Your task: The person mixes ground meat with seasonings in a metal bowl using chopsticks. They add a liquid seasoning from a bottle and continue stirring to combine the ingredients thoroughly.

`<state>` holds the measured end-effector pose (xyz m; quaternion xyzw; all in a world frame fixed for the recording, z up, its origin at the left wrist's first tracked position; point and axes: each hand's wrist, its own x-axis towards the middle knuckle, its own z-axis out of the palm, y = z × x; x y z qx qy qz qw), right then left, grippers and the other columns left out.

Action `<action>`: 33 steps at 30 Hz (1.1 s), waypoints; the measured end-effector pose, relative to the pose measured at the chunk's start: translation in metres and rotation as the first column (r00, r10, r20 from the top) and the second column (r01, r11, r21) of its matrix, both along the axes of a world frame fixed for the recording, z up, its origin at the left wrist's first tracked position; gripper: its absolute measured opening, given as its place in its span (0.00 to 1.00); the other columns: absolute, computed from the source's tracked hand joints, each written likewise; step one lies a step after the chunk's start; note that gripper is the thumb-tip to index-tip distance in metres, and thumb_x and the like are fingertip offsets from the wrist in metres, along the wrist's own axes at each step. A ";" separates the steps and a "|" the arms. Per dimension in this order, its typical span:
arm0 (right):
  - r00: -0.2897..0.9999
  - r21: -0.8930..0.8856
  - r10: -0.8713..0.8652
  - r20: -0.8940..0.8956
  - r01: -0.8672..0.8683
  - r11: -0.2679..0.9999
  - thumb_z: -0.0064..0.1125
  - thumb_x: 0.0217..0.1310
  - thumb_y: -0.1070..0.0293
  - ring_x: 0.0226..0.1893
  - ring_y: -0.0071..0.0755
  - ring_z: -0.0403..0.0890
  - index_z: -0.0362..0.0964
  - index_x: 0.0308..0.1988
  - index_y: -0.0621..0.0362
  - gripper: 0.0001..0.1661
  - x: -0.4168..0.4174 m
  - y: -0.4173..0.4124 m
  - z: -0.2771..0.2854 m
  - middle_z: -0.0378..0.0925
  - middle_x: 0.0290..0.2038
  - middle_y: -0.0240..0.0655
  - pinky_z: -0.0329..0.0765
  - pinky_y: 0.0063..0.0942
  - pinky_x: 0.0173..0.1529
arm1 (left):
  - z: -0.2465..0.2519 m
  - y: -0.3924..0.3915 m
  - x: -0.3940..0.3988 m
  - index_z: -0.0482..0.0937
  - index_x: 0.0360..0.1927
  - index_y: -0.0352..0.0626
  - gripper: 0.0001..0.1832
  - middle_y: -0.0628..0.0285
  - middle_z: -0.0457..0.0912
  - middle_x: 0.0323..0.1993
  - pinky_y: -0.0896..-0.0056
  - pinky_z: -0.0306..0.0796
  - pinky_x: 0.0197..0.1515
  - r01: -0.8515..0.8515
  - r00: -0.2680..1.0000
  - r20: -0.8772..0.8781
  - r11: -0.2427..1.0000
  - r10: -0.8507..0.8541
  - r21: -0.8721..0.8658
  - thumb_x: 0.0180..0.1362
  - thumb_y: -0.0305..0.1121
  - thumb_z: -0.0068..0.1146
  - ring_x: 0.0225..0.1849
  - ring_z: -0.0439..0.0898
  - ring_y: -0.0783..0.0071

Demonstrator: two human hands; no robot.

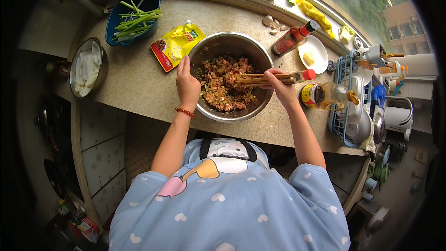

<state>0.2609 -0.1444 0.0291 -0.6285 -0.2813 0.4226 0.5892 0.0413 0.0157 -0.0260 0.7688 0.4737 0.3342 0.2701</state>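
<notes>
A wide stainless steel bowl (231,118) stands on the speckled countertop in front of me, with minced meat mixed with chopped greens (226,85) inside. My left hand (188,85), wearing a red bead bracelet at the wrist, rests against the bowl's left rim; its thumb is hidden. In my right hand (281,85) are several wooden chopsticks (254,81), held over the bowl's right rim with their tips at the meat. A yellow and red spouted pouch (179,47) lies just beyond my left hand. A small red-capped jar (308,74) is beside my right hand.
At the left are a blue basin (113,29) of green stalks and a metal bowl (101,73) of white pieces. To the right stand a sauce bottle (292,40), a plate with ginger (322,50), an orange-capped bottle (325,96) and a blue dish rack (336,111). Garlic cloves (273,22) lie near the sill.
</notes>
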 end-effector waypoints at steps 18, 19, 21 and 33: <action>0.979 0.063 0.026 0.202 -0.039 0.997 0.58 0.62 0.67 0.28 0.21 0.79 0.77 0.37 0.65 0.11 0.008 0.002 0.023 0.79 0.27 0.31 0.79 0.19 0.33 | 0.011 -0.005 -0.001 0.74 0.54 0.36 0.27 0.52 0.71 0.57 0.58 0.60 0.65 0.143 0.989 -0.081 0.949 -0.125 0.281 0.48 0.12 0.43 0.64 0.65 0.55; 0.974 0.078 0.011 0.227 -0.030 0.997 0.58 0.62 0.67 0.28 0.21 0.79 0.77 0.37 0.65 0.11 0.011 0.006 0.028 0.79 0.27 0.31 0.79 0.19 0.33 | 0.013 -0.007 -0.001 0.75 0.52 0.37 0.26 0.53 0.72 0.57 0.57 0.60 0.65 0.190 0.982 -0.048 0.935 -0.184 0.300 0.48 0.12 0.44 0.64 0.65 0.55; 0.899 0.109 -0.006 0.438 -0.047 0.993 0.59 0.60 0.70 0.29 0.23 0.80 0.77 0.38 0.63 0.09 0.008 0.022 0.029 0.81 0.28 0.34 0.77 0.20 0.35 | 0.013 -0.008 0.000 0.78 0.48 0.37 0.23 0.53 0.76 0.53 0.60 0.63 0.62 0.173 0.980 0.048 0.948 -0.193 0.266 0.49 0.12 0.42 0.61 0.69 0.54; 0.319 -0.152 0.514 0.796 -0.717 0.680 0.58 0.49 0.72 0.31 0.43 0.78 0.73 0.34 0.56 0.07 -0.061 0.001 0.036 0.73 0.28 0.38 0.75 0.35 0.35 | 0.009 -0.004 -0.002 0.76 0.49 0.36 0.24 0.53 0.76 0.52 0.61 0.64 0.62 0.132 0.991 -0.012 0.970 -0.133 0.205 0.48 0.12 0.41 0.59 0.70 0.56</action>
